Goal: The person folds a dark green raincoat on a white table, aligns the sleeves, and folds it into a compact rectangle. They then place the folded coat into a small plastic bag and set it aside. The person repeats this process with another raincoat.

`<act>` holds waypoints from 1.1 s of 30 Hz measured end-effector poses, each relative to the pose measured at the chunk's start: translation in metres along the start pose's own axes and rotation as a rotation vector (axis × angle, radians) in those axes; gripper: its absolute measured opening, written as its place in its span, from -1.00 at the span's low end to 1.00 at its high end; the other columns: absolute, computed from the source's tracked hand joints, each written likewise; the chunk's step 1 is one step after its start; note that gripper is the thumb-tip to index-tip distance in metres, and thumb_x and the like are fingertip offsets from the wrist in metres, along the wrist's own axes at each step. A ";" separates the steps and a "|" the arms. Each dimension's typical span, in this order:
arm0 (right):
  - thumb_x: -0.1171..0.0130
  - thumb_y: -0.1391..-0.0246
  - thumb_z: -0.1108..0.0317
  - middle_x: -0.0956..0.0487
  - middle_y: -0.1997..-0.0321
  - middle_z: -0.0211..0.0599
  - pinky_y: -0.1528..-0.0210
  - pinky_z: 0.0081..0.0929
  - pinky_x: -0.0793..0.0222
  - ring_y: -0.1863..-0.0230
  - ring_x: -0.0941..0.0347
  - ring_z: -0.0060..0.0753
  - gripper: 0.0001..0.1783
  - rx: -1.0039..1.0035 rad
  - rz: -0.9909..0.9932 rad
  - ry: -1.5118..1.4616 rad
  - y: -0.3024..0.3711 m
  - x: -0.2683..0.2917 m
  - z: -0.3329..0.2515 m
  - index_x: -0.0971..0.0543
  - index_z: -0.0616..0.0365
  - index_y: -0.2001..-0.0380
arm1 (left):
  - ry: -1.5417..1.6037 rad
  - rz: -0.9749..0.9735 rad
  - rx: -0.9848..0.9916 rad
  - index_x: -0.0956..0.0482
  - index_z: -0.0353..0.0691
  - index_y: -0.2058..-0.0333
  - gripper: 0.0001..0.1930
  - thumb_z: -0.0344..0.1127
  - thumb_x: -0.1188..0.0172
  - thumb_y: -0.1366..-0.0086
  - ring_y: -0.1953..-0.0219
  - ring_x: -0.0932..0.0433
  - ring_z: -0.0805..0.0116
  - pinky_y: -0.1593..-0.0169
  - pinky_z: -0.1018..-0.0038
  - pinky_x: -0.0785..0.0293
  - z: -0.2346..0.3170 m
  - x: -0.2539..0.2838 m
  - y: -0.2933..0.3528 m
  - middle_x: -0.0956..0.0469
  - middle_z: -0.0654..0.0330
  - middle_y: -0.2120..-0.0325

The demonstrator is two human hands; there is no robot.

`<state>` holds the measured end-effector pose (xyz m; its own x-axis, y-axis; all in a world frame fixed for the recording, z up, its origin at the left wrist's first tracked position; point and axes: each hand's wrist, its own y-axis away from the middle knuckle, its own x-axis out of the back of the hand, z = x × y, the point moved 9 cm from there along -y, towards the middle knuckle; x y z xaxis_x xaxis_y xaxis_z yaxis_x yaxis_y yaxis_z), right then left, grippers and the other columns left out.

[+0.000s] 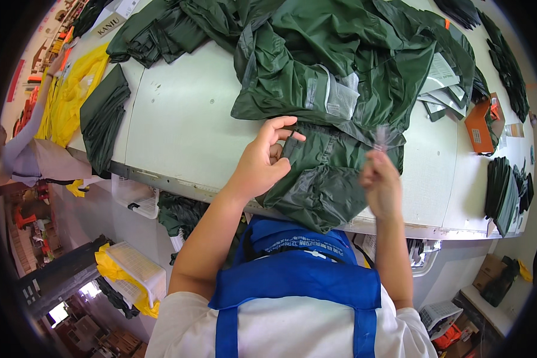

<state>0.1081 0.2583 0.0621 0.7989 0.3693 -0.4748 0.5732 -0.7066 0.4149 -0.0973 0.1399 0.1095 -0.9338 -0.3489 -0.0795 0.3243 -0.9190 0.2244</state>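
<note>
- Rests half-curled left hand (268, 161), thumb apart, against green fabric (334, 143) at centre and upper centre, perhaps for steadying; cannot tell any grip.
- Pinches a pale slim object (380, 138), too blurred to name, in right hand (380, 179), seemingly for control.
- Looks glossy, crumpled, pale mesh (343, 98) showing; spreads across white table (182, 101).

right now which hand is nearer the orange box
Right. The right hand is by the green fabric, left of the orange box; the left hand is farther left, at the fabric's left edge.
</note>
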 end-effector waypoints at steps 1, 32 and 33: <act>0.06 -0.20 0.34 -0.43 0.53 -0.38 0.41 -0.63 -0.22 0.53 -0.28 -0.56 -0.74 0.002 -0.078 0.047 -0.002 -0.027 0.006 -0.44 0.26 0.12 | -0.033 -0.009 -0.009 -0.22 -0.21 -0.20 -0.32 -0.72 0.06 -0.03 0.35 -0.44 0.64 0.32 0.68 -0.36 0.004 -0.002 0.001 -0.39 0.14 -0.05; -0.22 -0.10 0.37 -0.38 0.68 -0.48 0.64 -0.67 -0.07 0.70 -0.20 -0.66 -0.86 -0.002 -0.116 0.033 -0.021 -0.103 0.004 -0.52 0.22 0.38 | -0.361 0.399 -0.582 -0.35 -0.40 0.06 -0.57 -0.78 -0.18 -0.08 0.33 -0.54 0.47 0.28 0.61 -0.51 0.013 -0.018 0.044 -0.39 0.07 0.16; -0.22 -0.10 0.36 -0.38 0.68 -0.48 0.64 -0.67 -0.07 0.70 -0.19 -0.65 -0.85 0.025 -0.118 0.037 -0.021 -0.101 0.001 -0.52 0.22 0.37 | -0.374 0.406 -0.584 -0.37 -0.40 0.09 -0.60 -0.78 -0.18 -0.09 0.33 -0.54 0.48 0.28 0.61 -0.52 0.013 -0.019 0.045 -0.41 0.07 0.20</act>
<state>0.0151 0.2346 0.1006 0.7324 0.4723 -0.4903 0.6595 -0.6712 0.3384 -0.0674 0.1079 0.1335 -0.6815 -0.6868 0.2527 0.5794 -0.7174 -0.3869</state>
